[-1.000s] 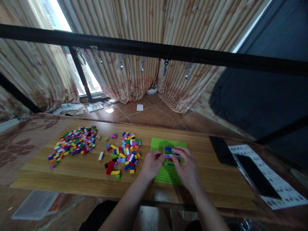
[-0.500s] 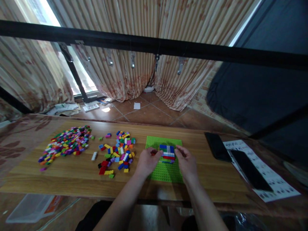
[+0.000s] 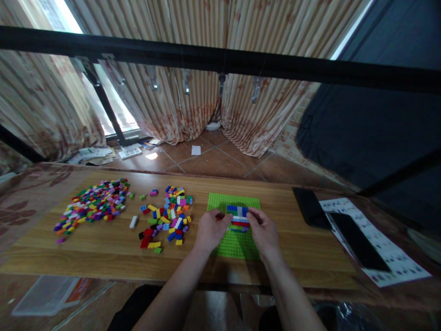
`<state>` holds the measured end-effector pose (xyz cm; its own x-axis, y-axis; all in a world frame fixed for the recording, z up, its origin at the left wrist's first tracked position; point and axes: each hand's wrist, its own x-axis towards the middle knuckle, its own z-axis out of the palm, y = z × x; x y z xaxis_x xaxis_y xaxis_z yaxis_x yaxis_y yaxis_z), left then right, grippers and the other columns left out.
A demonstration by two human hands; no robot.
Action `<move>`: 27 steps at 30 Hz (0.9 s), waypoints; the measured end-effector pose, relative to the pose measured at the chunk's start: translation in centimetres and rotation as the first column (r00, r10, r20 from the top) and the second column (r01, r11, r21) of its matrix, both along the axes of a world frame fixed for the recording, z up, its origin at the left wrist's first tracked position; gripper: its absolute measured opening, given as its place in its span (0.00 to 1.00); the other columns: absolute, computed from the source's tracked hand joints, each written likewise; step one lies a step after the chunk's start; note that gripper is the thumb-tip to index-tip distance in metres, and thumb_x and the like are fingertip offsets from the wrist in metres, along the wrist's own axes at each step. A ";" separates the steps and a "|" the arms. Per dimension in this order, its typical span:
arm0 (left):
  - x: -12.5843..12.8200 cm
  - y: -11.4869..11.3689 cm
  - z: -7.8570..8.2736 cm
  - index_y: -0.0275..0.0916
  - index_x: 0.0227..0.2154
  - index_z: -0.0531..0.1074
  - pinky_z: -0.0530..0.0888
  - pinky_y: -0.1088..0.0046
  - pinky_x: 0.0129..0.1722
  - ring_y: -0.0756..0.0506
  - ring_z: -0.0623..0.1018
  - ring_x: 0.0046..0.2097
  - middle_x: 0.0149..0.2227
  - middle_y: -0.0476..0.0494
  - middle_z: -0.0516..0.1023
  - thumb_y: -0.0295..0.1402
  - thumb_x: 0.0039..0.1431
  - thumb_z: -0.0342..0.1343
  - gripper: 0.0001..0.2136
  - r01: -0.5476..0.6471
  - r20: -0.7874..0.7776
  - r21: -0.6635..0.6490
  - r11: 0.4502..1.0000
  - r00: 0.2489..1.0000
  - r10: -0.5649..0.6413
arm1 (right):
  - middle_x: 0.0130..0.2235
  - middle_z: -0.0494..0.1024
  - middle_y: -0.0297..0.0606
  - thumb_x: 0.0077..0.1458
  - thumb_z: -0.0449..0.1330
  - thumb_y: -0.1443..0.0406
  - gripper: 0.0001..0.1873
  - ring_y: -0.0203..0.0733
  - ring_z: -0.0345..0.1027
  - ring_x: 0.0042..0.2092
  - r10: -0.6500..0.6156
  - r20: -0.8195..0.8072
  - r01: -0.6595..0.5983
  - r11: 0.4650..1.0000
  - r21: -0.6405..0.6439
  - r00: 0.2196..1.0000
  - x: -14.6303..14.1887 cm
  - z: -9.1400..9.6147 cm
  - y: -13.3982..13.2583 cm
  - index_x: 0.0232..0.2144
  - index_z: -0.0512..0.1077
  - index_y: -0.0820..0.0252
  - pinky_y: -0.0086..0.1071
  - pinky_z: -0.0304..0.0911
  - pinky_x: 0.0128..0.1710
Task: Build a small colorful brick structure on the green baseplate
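Note:
On the green baseplate point(image 3: 237, 250) stands a small layered brick model point(image 3: 237, 219), with blue, white and red rows showing. My left hand point(image 3: 212, 230) is closed at the model's left side, its thumb tip against the bricks. From the right, my right hand point(image 3: 263, 232) grips the model's edge between thumb and fingers. A hint of red shows by my left fingers, too small to make out. The fingers partly hide the model's sides.
Left of the baseplate lie loose mixed bricks point(image 3: 172, 214), a single white brick point(image 3: 133, 222) and a larger brick pile point(image 3: 94, 202). On the right are a black phone-like slab point(image 3: 311, 208), a second dark slab point(image 3: 360, 241) and a printed sheet point(image 3: 396, 259).
My right hand has moved slightly left, and its fingers now cover the model's right edge. My left hand stays by the left side. The whole view has shifted a little.

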<state>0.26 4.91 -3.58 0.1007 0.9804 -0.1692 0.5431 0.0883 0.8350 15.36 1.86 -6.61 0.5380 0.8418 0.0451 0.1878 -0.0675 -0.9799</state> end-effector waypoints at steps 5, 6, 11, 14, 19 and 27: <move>0.1 0.1 0.0 0.35 0.27 0.77 0.62 0.74 0.29 0.47 0.74 0.30 0.26 0.44 0.78 0.40 0.54 0.57 0.13 -0.027 0.015 -0.024 0.999 1.000 0.027 | 0.41 0.81 0.45 0.47 0.61 0.55 0.20 0.48 0.75 0.41 0.028 0.034 -0.027 1.000 -0.014 0.999 0.1 -0.3 0.0 0.39 0.77 0.61 0.44 0.68 0.45; 0.2 0.2 0.0 0.35 0.27 0.77 0.62 0.74 0.29 0.47 0.74 0.30 0.27 0.44 0.78 0.40 0.53 0.57 0.12 -0.029 0.017 -0.026 0.999 0.999 0.029 | 0.41 0.81 0.45 0.48 0.61 0.55 0.20 0.48 0.75 0.41 0.035 0.043 -0.034 0.999 -0.016 0.998 0.1 -0.4 0.0 0.40 0.77 0.61 0.44 0.68 0.45; 0.3 0.2 0.0 0.35 0.28 0.78 0.62 0.74 0.29 0.47 0.74 0.31 0.27 0.43 0.78 0.40 0.53 0.57 0.12 -0.040 0.008 -0.021 0.999 0.999 0.040 | 0.42 0.81 0.45 0.48 0.62 0.56 0.20 0.48 0.75 0.42 0.044 0.068 -0.044 0.999 -0.013 0.997 0.1 -0.7 -0.1 0.41 0.76 0.61 0.45 0.68 0.46; 0.4 0.2 0.1 0.34 0.28 0.78 0.62 0.74 0.29 0.47 0.74 0.31 0.27 0.43 0.78 0.39 0.54 0.57 0.12 -0.045 0.000 -0.006 0.999 0.999 0.045 | 0.42 0.81 0.45 0.47 0.62 0.56 0.20 0.48 0.75 0.42 0.055 0.065 -0.054 0.998 -0.009 0.996 0.0 -0.7 -0.1 0.41 0.76 0.61 0.45 0.68 0.46; 0.4 0.0 -0.2 0.34 0.28 0.77 0.62 0.73 0.29 0.47 0.74 0.30 0.27 0.43 0.78 0.39 0.54 0.56 0.12 -0.049 0.001 0.023 0.999 0.999 0.049 | 0.41 0.81 0.45 0.46 0.62 0.56 0.20 0.48 0.75 0.42 0.044 0.070 -0.043 0.999 -0.007 0.997 -0.2 -0.5 -0.1 0.40 0.76 0.61 0.45 0.68 0.46; -0.8 0.2 -0.4 0.34 0.29 0.75 0.65 0.73 0.28 0.48 0.73 0.28 0.26 0.45 0.75 0.50 0.53 0.55 0.20 -0.075 0.240 -0.032 0.997 0.967 0.080 | 0.40 0.81 0.46 0.48 0.60 0.53 0.21 0.48 0.74 0.41 -0.045 0.068 0.042 0.998 0.035 0.997 0.4 0.5 -0.4 0.40 0.76 0.62 0.43 0.67 0.45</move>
<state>-0.57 5.09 -3.97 0.0647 0.9831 -0.1710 0.3171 0.1422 0.9377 15.77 1.51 -6.12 0.5687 0.8150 0.1111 0.2523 -0.0443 -0.9666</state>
